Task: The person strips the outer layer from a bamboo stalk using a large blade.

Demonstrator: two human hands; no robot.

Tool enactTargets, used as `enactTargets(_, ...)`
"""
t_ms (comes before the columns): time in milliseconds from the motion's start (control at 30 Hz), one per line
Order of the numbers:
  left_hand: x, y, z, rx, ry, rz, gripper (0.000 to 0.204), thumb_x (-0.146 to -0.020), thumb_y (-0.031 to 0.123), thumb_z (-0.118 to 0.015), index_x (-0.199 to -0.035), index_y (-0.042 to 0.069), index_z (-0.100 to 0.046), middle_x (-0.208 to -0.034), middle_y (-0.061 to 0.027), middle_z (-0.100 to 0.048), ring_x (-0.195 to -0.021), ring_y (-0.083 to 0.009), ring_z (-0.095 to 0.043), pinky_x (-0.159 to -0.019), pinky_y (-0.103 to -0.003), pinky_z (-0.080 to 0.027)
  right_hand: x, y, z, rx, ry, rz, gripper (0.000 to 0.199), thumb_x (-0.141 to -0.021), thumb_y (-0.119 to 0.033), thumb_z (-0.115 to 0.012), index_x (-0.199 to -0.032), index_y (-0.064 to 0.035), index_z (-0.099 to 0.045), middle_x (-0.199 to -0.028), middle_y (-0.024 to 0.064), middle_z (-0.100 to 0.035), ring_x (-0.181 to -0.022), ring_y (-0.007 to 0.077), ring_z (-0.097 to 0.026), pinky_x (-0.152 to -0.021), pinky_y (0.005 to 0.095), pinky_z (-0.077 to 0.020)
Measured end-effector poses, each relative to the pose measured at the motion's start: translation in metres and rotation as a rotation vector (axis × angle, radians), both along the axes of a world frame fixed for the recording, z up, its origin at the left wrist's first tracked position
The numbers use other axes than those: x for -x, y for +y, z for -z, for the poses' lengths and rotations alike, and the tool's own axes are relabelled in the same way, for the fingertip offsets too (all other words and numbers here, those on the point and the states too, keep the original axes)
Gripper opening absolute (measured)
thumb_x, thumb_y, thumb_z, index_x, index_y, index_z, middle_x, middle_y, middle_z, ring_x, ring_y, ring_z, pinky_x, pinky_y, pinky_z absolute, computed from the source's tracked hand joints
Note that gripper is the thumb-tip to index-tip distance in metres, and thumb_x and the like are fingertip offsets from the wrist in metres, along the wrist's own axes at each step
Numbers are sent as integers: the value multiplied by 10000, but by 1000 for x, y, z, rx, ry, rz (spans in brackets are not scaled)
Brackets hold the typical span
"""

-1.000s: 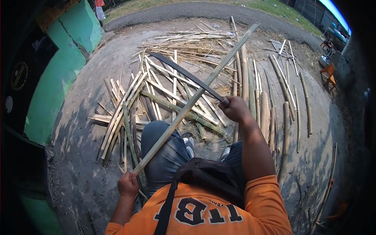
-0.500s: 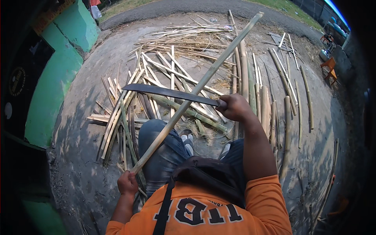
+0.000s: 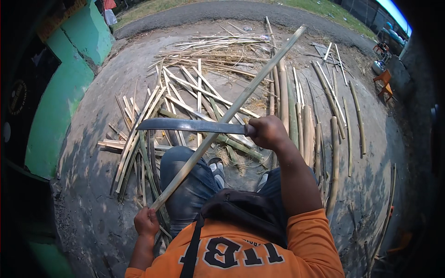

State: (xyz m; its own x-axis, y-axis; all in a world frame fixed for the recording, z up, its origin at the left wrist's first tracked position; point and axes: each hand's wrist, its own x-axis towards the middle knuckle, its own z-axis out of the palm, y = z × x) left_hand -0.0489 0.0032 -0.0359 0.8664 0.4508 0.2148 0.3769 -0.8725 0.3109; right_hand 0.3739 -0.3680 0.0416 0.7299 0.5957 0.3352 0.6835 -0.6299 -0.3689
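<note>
My left hand [image 3: 146,221] is closed around the near end of a long bamboo strip [image 3: 254,84], which slants up and away to the right across my left knee. In my right hand [image 3: 270,133] is the handle of a machete [image 3: 192,125], its long dark blade pointing left. The blade lies across the strip above my knee, its middle part against or just over it; I cannot tell whether the edge touches. The fingers of both hands are wrapped tight.
Split bamboo strips [image 3: 139,134] lie heaped to my left. More thin strips [image 3: 213,44] are piled ahead. Whole bamboo poles [image 3: 334,162] lie on the ground to the right. A green wall [image 3: 55,120] stands at the left, an orange chair [image 3: 384,83] at the far right.
The machete has come nearer to me along the bamboo strip, and its blade has turned to lie more level. My left hand still grips the strip's near end.
</note>
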Motion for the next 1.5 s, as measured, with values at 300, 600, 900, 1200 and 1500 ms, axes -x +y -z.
enactTargets(300, -5, 1, 7, 46, -20, 15, 549, -1080, 481, -457, -760, 40, -530, -714, -244, -576, -713, -524, -599, -612, -582, -444, -49, -49, 27, -438, 323, 507, 309, -942, -359, -779, -1016, -59, -765, -825, 160, -750, -750, 301, -720, -749, 440, -568)
enactTargets(600, -7, 1, 9, 150, -40, 54, 567, -1091, 466, -436, -755, 20, -532, -704, -261, -566, -723, -535, -601, -615, -570, -437, -25, -28, 10, -401, 355, 376, 315, -931, -385, -785, -1008, -80, -764, -853, 201, -747, -816, 373, -731, -770, 456, -567)
enactTargets(900, -7, 1, 4, 246, 10, 17, 564, -1095, 455, -426, -780, 5, -555, -701, -262, -560, -722, -532, -602, -609, -544, -429, -14, -12, -2, -79, -221, -17, 151, -864, -213, -705, -754, -120, -660, -633, 152, -632, -661, 412, -653, -692, 541, -528)
enactTargets(1200, -8, 5, 1, 254, 1, 50, 558, -1095, 448, -431, -784, 7, -573, -702, -257, -567, -705, -516, -605, -608, -523, -436, -48, -61, 12, -348, 160, 693, 291, -938, -392, -752, -1011, -111, -771, -887, 185, -761, -897, 429, -732, -787, 529, -575)
enactTargets(1500, -2, 18, 19, 400, 43, 23, 564, -1109, 418, -430, -747, 5, -560, -623, -196, -537, -604, -417, -591, -586, -482, -419, -20, -33, -4, -294, 78, 289, 210, -879, -307, -800, -887, -111, -724, -805, 188, -722, -792, 430, -711, -713, 526, -560)
